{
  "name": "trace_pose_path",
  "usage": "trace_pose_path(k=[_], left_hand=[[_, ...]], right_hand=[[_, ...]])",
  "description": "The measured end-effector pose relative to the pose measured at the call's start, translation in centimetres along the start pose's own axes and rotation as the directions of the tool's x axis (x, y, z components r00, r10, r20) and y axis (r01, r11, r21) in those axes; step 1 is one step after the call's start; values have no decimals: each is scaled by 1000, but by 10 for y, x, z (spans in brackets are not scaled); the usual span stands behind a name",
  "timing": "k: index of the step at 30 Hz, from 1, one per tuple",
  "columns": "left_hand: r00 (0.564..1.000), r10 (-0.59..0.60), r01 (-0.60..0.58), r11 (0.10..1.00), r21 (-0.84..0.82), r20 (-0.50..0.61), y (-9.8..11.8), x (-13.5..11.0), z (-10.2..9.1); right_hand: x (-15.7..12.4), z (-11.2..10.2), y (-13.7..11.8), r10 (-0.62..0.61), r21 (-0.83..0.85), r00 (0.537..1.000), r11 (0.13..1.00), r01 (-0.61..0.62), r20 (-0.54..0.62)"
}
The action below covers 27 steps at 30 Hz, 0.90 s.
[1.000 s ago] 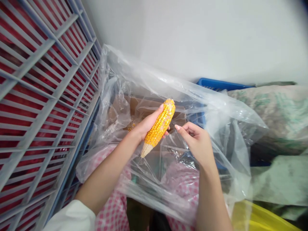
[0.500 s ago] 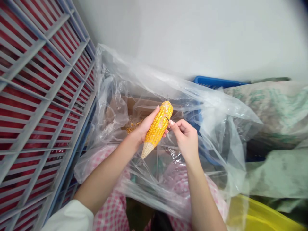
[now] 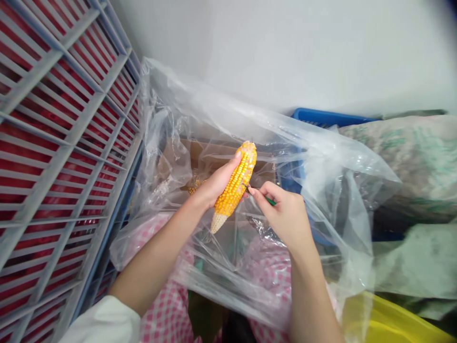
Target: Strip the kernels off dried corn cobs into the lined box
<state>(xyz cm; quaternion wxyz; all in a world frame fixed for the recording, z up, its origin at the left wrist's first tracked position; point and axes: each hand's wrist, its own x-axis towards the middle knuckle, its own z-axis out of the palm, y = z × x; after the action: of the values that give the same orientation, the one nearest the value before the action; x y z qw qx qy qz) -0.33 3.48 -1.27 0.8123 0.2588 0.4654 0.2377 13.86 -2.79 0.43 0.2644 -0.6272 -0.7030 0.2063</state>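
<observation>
A yellow corn cob (image 3: 233, 190) lies tilted in my left hand (image 3: 223, 181), with its pale bare tip pointing down toward me. The left thumb presses along its near side and the fingers wrap behind it. Some kernels are gone along its right side and upper end. My right hand (image 3: 282, 207) is closed around a thin tool with a green handle (image 3: 270, 201). The tool's dark tip meets the cob's right side; its exact kind is hard to make out. Beneath both hands, a clear plastic bag (image 3: 210, 267) spreads open, with loose corn kernels (image 3: 194, 186) inside.
A grey slatted plastic crate (image 3: 67, 138) with red contents rises at the left. Behind stands a white wall (image 3: 285, 52). At the right are a blue basket (image 3: 332, 117), a pale woven sack (image 3: 410, 157) and a yellow plastic item (image 3: 392, 319).
My right hand has moved right and slightly down, and the tool's green handle now shows. The tool tip is lower on the cob. The cob has turned slightly more upright.
</observation>
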Motion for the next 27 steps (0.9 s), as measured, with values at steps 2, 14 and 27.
trace_pose_path(k=[2, 14, 27], left_hand=[[1000, 1, -1, 1000, -12, 4, 2, 0, 0], [993, 114, -113, 992, 64, -16, -6, 5, -2], [1000, 11, -10, 982, -186, 6, 0, 7, -1]], right_hand=[[-1, -3, 1, -4, -9, 1000, 1000, 4, -14], [-4, 3, 5, -47, -219, 999, 975, 41, -23], [0, 12, -2, 178, 250, 975, 958, -141, -132]])
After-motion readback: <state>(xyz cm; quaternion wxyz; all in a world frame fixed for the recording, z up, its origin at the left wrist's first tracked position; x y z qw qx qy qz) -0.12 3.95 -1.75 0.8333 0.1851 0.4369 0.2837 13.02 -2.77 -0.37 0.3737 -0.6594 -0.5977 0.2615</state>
